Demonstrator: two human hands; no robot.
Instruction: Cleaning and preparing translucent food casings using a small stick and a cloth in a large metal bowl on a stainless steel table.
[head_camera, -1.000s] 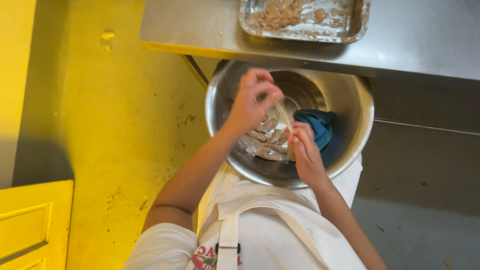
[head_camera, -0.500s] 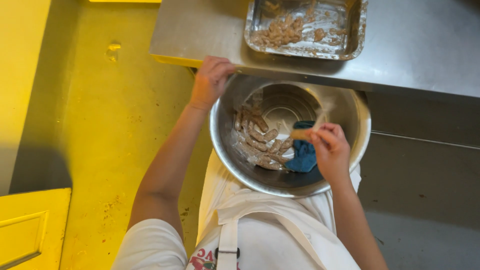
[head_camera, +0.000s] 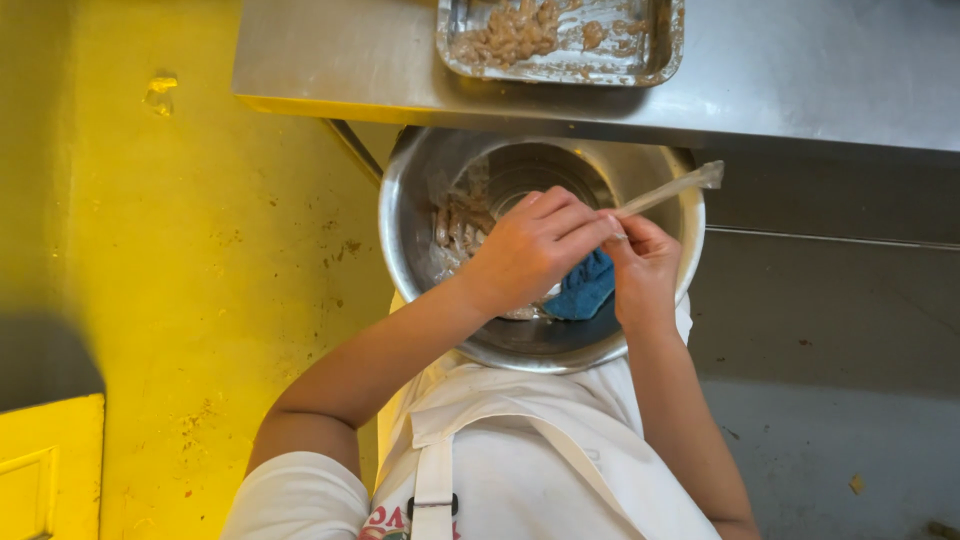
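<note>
A large steel bowl (head_camera: 640, 335) rests against my white apron, just below the edge of a steel table. Pale coated strips of food (head_camera: 455, 225) lie in its left half. My left hand (head_camera: 530, 250) is over the middle of the bowl, fingertips meeting my right hand. My right hand (head_camera: 640, 270) pinches a thin skewer (head_camera: 670, 190) that slants up to the right past the bowl's rim. A blue cloth (head_camera: 585, 288) lies in the bowl under both hands.
A steel tray (head_camera: 660, 55) with brownish coated pieces sits on the steel table (head_camera: 800, 90) above the bowl. Yellow floor (head_camera: 200, 250) lies to the left, with a yellow panel at bottom left. Grey floor lies to the right.
My left hand has left the table edge and come down over the bowl to meet my right hand. The skewer now sticks out past the bowl's right rim.
</note>
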